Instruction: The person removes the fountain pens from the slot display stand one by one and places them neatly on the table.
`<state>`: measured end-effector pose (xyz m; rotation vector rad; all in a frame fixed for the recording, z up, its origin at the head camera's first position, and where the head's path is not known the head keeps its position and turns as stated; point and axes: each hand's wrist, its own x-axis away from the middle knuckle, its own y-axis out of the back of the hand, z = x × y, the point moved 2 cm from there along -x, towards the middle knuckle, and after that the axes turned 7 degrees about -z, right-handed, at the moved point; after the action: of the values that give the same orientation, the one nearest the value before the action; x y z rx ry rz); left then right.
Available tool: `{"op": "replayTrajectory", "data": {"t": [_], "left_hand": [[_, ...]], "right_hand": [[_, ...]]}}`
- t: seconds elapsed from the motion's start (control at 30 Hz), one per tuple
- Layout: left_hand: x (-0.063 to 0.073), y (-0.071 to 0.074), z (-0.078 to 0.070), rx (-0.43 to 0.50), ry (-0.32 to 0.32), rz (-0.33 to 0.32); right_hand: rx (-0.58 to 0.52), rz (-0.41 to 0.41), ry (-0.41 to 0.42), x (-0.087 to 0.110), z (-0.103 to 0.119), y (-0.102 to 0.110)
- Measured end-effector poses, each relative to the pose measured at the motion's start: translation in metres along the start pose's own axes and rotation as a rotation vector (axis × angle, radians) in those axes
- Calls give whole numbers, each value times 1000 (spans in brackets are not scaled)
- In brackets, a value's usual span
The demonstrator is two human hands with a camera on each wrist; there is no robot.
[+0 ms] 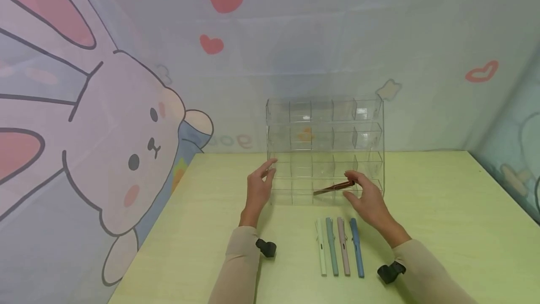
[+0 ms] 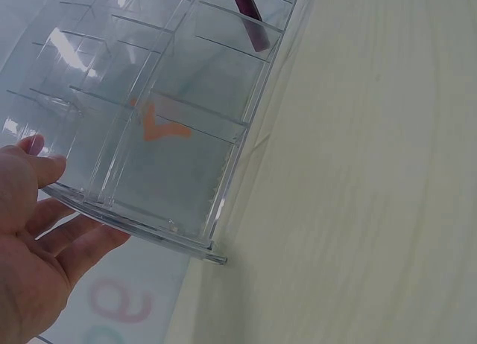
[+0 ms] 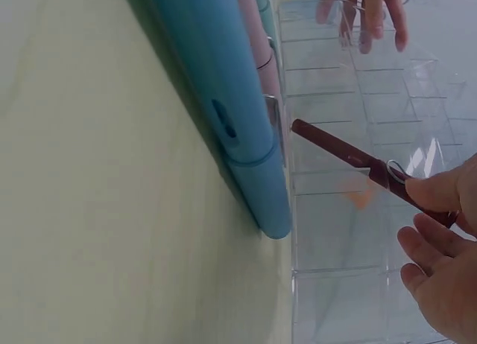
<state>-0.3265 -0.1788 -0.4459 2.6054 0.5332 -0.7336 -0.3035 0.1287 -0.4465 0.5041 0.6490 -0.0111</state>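
A clear acrylic display rack [image 1: 322,156] with several tiers of small compartments stands on the table. My left hand [image 1: 258,189] grips its left side panel, the thumb in front and the other fingers behind, as the left wrist view [image 2: 33,240] shows. My right hand [image 1: 368,201] pinches a dark red pen [image 3: 335,147] near its clip end. The pen slants at the rack's lowest tier, its free end pointing left and a little down. In front of the rack, four-abreast is a row of several pens, with a blue pen [image 1: 356,247] nearest my right hand.
Beside the blue pen lie a pink pen [image 1: 343,247], a teal pen [image 1: 332,247] and a pale green pen [image 1: 321,247], all roughly parallel. The light yellow-green table [image 1: 202,229] meets a printed cloth backdrop [image 1: 320,36] behind the rack.
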Motion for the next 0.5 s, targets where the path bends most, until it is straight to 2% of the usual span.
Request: {"op": "replayTrajectory", "data": {"t": [0.27, 0.5], "left_hand": [[1, -3, 4, -23, 2, 3], [-2, -2, 3, -30, -10, 0]], "right_hand": [[28, -22, 79, 0, -7, -8], [18, -57, 90, -4, -12, -12]]}}
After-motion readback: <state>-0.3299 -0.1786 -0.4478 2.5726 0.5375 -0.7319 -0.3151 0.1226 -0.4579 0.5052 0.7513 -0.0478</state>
